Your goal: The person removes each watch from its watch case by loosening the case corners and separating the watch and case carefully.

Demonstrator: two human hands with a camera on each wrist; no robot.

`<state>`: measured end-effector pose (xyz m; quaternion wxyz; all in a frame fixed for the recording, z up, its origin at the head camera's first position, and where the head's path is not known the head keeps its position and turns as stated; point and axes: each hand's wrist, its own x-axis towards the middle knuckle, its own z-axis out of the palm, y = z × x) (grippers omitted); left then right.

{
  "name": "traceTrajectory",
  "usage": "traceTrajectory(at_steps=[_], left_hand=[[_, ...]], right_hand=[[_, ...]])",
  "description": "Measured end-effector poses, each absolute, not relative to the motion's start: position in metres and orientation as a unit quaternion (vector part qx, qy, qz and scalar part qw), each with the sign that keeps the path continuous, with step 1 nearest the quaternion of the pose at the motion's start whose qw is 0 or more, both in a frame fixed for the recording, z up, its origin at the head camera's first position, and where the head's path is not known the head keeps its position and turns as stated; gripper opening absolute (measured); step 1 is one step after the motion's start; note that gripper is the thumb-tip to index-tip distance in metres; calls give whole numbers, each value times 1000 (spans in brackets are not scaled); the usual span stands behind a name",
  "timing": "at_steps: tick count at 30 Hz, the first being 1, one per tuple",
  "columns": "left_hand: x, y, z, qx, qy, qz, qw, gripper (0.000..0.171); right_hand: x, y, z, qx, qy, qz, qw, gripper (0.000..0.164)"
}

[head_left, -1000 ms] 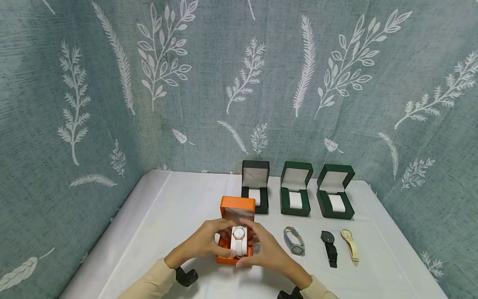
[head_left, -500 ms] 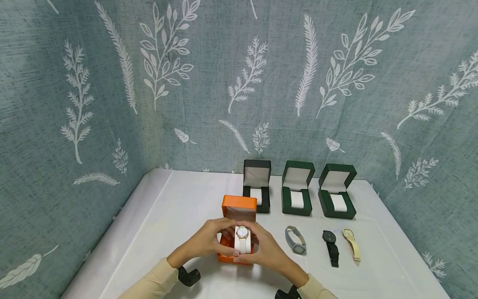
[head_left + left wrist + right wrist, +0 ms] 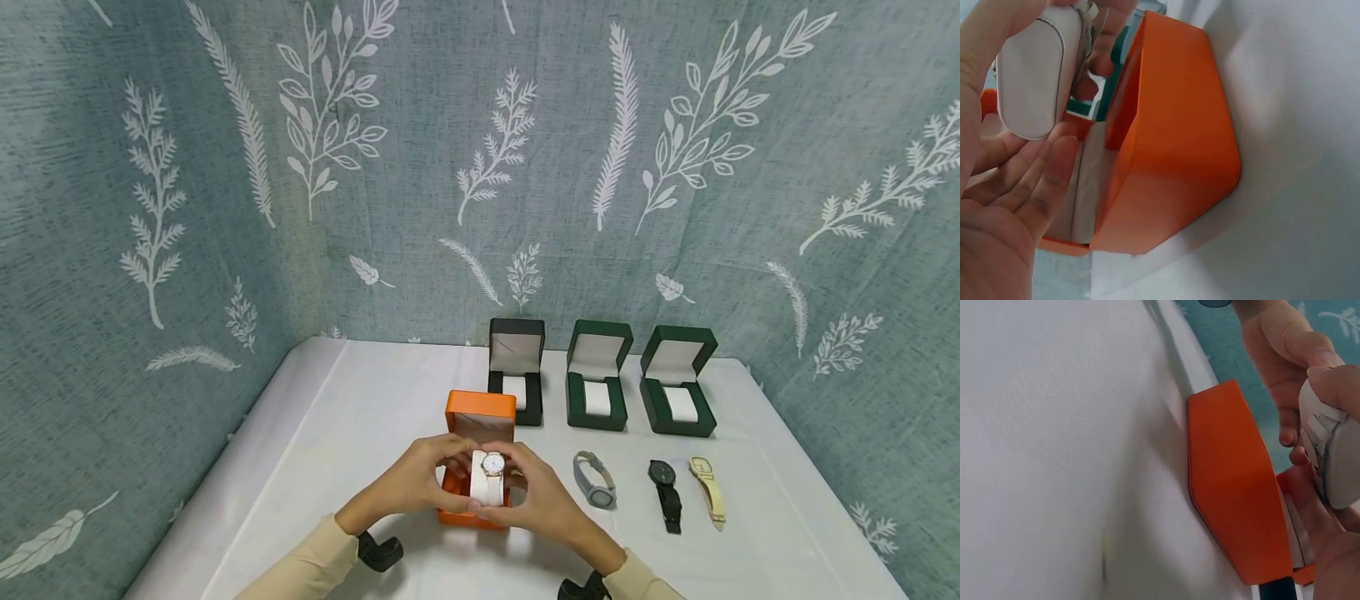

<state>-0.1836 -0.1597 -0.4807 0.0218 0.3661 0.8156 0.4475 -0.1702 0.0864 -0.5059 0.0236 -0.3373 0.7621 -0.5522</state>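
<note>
Over the open orange watch box (image 3: 481, 403), both hands hold a white watch cushion (image 3: 477, 485) that carries a white-strapped wristwatch (image 3: 492, 464). My left hand (image 3: 408, 482) grips the cushion from its left side, thumb below and fingers above. At the right, my right hand (image 3: 546, 498) pinches the wristwatch, which sits toward the cushion's right end. In the left wrist view the bare end of the cushion (image 3: 1030, 81) faces the camera, lifted out of the box (image 3: 1179, 131). The right wrist view shows loose strap parts beside the cushion (image 3: 1342, 465); fingers hide much of the strap.
Behind stand a black watch box (image 3: 531, 400) and two green ones (image 3: 615, 408) (image 3: 703, 412), all open with white cushions. To the right lie a grey watch (image 3: 596, 483), a black watch (image 3: 665, 492) and a gold-coloured watch (image 3: 707, 487) on the white table.
The cushion has risen a little from the orange box. On it, the wristwatch has shifted right, from the middle toward the right end. The box and other watches stay put.
</note>
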Motion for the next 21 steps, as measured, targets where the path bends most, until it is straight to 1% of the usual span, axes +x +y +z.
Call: traceTrajectory(at_steps=[4, 9, 13, 21], left_hand=[[-183, -159, -480, 366, 812, 455, 23, 58], [-184, -160, -480, 367, 812, 454, 24, 60], [-184, -161, -480, 364, 815, 450, 24, 61], [-185, -161, -480, 372, 813, 447, 31, 59]], right_hand=[[-171, 89, -507, -336, 754, -563, 30, 73], [-173, 91, -507, -335, 747, -573, 46, 73], [-173, 91, -506, -336, 747, -571, 50, 74], [-172, 93, -504, -335, 745, -574, 57, 73]])
